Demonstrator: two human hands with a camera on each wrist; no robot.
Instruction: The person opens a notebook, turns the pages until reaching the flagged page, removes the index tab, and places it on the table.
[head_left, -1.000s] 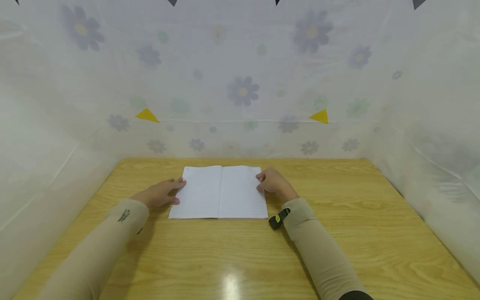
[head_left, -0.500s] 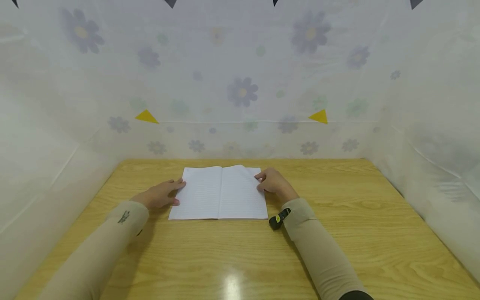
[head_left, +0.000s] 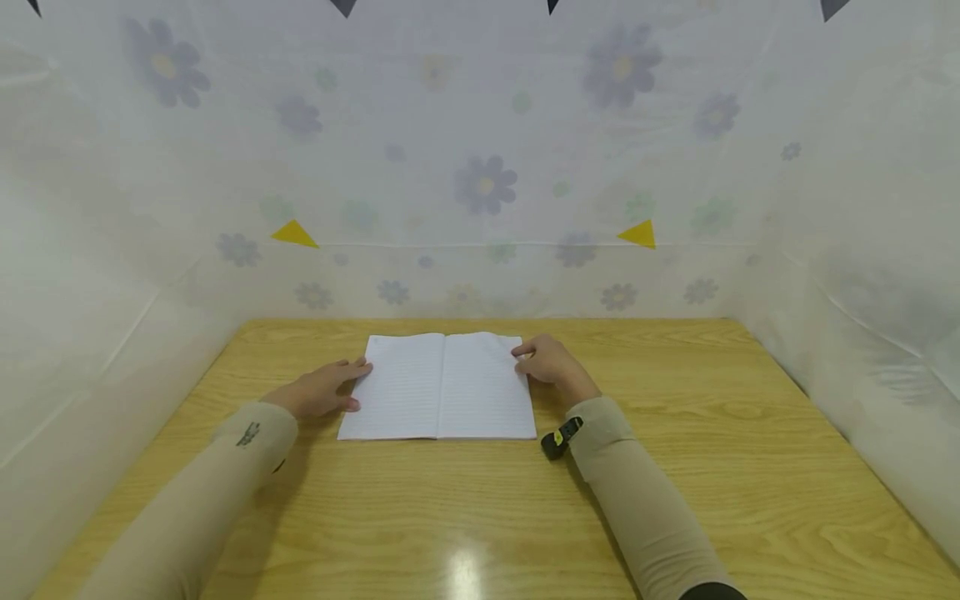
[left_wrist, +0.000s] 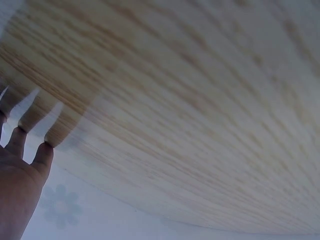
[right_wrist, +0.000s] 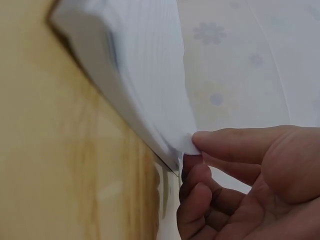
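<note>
An open notebook (head_left: 438, 386) with lined white pages lies flat on the wooden table (head_left: 480, 517). My left hand (head_left: 322, 388) rests beside its left edge with fingers straight, the fingertips touching the left page. My right hand (head_left: 547, 360) is at the upper right corner of the right page. In the right wrist view the thumb and forefinger of the right hand (right_wrist: 200, 150) pinch the corner of the top page (right_wrist: 165, 90), lifted slightly off the stack. In the left wrist view the fingers (left_wrist: 42, 155) of the left hand press flat against the surface.
Translucent plastic sheeting with faded flower prints (head_left: 485, 182) walls the table at the back and both sides. Two yellow triangles (head_left: 294, 232) mark the back wall. A small black device (head_left: 560, 437) is strapped at my right wrist. Bare wood lies in front of the notebook.
The right hand's fingers have shifted slightly at the page corner; the top edge of the right page rose a little and settled. The left hand has not moved.
</note>
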